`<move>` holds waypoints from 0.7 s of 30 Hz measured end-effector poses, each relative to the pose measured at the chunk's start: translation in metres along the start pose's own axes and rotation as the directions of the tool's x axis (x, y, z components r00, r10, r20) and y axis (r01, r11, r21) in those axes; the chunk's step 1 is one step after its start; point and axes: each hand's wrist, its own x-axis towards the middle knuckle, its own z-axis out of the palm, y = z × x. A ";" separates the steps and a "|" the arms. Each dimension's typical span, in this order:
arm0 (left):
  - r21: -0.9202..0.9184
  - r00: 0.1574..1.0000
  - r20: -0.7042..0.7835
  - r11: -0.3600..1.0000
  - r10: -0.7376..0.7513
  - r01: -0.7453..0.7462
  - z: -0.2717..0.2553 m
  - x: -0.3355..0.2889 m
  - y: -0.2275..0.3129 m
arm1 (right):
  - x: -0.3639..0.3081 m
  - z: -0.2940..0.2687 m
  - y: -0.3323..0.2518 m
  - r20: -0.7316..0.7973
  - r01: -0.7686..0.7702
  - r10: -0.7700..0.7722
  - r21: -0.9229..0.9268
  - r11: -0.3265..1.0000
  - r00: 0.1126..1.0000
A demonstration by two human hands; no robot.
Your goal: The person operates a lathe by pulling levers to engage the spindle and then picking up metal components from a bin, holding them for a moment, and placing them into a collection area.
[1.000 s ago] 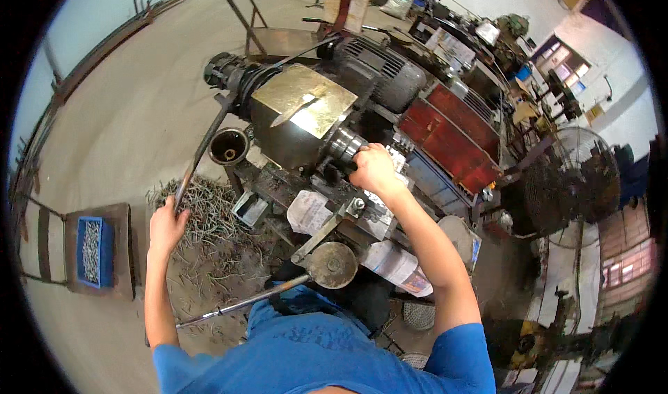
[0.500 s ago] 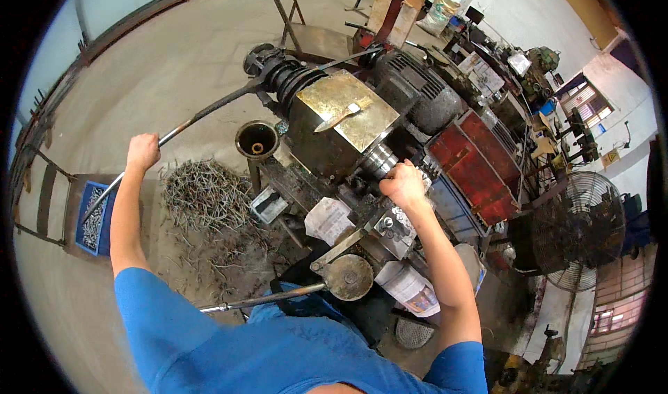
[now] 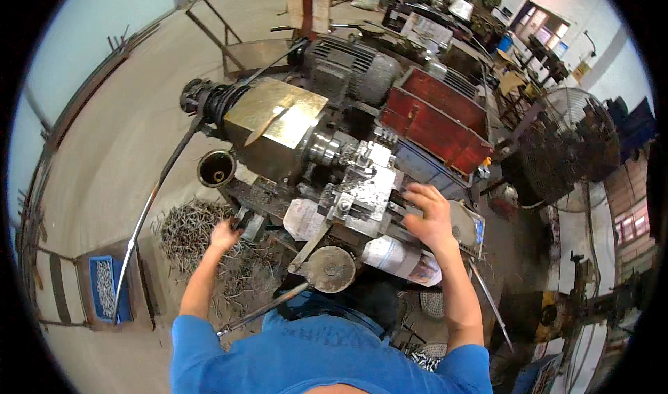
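Head view: hands well apart. Left hand (image 3: 224, 234) is at the small metal box (image 3: 253, 228), grip indeterminable. Right hand (image 3: 431, 218), fingers spread, is beside the silver slide (image 3: 372, 187). Box likely stiff, oily; rim offers best hold.

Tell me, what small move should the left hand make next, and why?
Perhaps the left hand should dip its fingers a little further into the tray. Its fingertips are right at the tray's edge, and the long lever stands clear of it, so the hand seems free for that. I can't tell what the tray holds.
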 end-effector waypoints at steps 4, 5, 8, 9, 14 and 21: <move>0.615 0.951 0.290 0.740 0.109 -0.272 -0.025 0.028 0.031 | -0.083 -0.038 0.039 0.005 -0.252 0.254 -0.134 0.959 0.967; 0.709 0.906 0.420 0.602 0.059 -0.368 -0.037 0.043 0.032 | -0.106 -0.047 0.050 -0.005 -0.308 0.312 -0.167 0.937 0.950; 0.713 0.922 0.374 0.605 0.097 -0.353 -0.048 0.047 0.042 | -0.171 -0.069 0.083 -0.134 -0.504 0.486 -0.243 0.829 0.864; 0.729 0.922 0.387 0.610 0.007 -0.311 -0.043 0.046 0.039 | -0.192 -0.074 0.094 -0.207 -0.559 0.520 -0.261 0.787 0.829; 0.423 0.995 0.087 0.906 -0.049 0.008 -0.032 0.017 -0.016 | -0.349 -0.102 0.155 -0.350 -0.742 0.731 -0.593 0.311 0.586; 0.282 0.916 0.316 0.946 -0.248 0.159 -0.045 -0.022 -0.064 | -0.404 -0.068 0.143 -0.482 -0.752 0.741 -0.658 0.047 0.468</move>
